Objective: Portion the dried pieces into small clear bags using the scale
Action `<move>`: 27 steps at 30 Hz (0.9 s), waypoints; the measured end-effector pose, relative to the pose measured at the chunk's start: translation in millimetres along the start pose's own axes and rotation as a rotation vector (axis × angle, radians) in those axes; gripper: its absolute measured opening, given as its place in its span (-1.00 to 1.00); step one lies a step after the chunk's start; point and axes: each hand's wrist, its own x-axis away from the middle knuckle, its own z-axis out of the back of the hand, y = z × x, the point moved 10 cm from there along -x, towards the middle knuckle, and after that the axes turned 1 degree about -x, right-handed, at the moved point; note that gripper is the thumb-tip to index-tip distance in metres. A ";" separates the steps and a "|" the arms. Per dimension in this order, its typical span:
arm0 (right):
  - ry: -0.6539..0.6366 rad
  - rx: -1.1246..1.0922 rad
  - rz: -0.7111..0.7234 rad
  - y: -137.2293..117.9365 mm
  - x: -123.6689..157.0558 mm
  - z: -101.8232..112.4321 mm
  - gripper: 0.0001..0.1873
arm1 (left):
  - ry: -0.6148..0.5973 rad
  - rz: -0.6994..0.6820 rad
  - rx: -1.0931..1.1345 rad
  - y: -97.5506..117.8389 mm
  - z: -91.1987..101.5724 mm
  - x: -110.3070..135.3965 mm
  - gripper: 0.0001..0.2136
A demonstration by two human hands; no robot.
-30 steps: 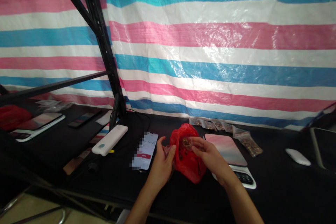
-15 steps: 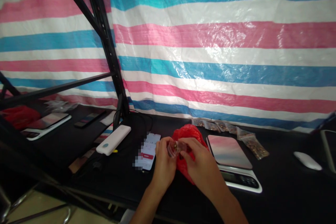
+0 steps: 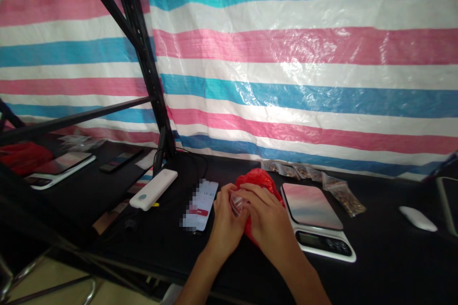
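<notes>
My left hand (image 3: 224,221) and my right hand (image 3: 266,219) meet in front of a red plastic bag (image 3: 258,178) on the black table (image 3: 375,267). Between the fingertips of both hands is a small clear plastic bag (image 3: 236,202), pinched from each side; its contents are too small to make out. The red bag lies just behind my hands, partly hidden by the right one. A phone (image 3: 200,205) lies to the left of my left hand. A white digital scale (image 3: 315,217) with a shiny top sits to the right of my right hand.
Several small clear bags of brown bits (image 3: 343,198) lie behind the scale. A white power bank (image 3: 153,189), a black rack post (image 3: 143,57), another scale (image 3: 59,167), another phone (image 3: 118,160), a white mouse (image 3: 418,218). A striped tarp (image 3: 286,57) hangs behind.
My right hand moved left from the red bag's mouth to meet the left hand. A small clear cup with brown bits seen earlier has given way to a small clear bag pinched by both hands.
</notes>
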 end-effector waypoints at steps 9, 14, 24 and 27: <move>0.139 -0.043 -0.259 61.1 0.5 30.5 -0.73 | 0.126 0.219 -0.048 -16.4 17.6 -5.9 -0.86; -0.092 0.135 -0.266 75.1 -5.6 1.6 -0.61 | 0.038 0.286 -0.134 -18.8 15.2 4.5 -0.84; -0.244 0.019 -0.359 73.4 5.0 -20.8 -0.69 | 0.005 0.485 0.255 -37.3 -10.3 24.3 -0.63; -0.249 -0.022 -0.424 76.5 10.9 -11.3 -0.74 | 0.074 0.560 0.378 -41.0 -5.3 22.0 -0.61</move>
